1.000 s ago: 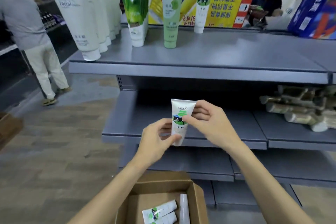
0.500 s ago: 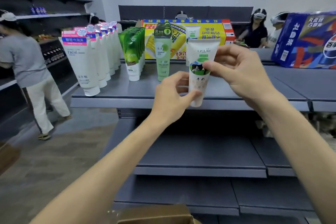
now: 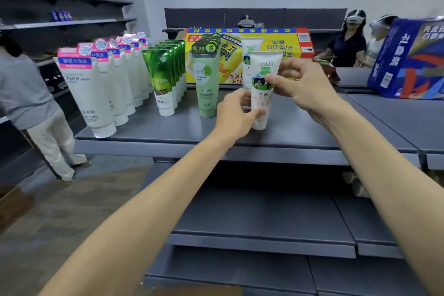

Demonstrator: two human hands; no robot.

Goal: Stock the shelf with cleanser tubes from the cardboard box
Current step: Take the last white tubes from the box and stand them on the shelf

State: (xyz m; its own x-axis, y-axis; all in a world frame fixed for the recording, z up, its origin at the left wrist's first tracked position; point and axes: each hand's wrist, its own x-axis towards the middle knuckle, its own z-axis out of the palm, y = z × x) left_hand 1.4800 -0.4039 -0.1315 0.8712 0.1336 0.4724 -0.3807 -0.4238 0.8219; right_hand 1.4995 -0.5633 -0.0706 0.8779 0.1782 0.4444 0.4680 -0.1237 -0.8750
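Note:
A white cleanser tube (image 3: 262, 94) with a green picture stands cap-down over the top shelf (image 3: 300, 125), held by both hands. My left hand (image 3: 236, 115) pinches its lower end near the cap. My right hand (image 3: 300, 86) pinches its middle from the right. Behind it stands a matching white tube (image 3: 248, 55). Left of it are a row of pale green tubes (image 3: 205, 81), a row of bright green tubes (image 3: 163, 79) and a row of white facial tubes (image 3: 91, 94). Only a blurred brown edge of the cardboard box (image 3: 201, 292) shows at the bottom.
A yellow carton (image 3: 276, 43) lies along the back of the shelf and a blue carton (image 3: 408, 57) stands at the right. Lower grey shelves (image 3: 264, 228) sit below. A person (image 3: 36, 108) stands in the aisle at left; two people (image 3: 350, 41) with headsets stand behind.
Both hands lifted the white tube from waist height above the box up and forward onto the top shelf. The view rose, so the box dropped almost out of sight.

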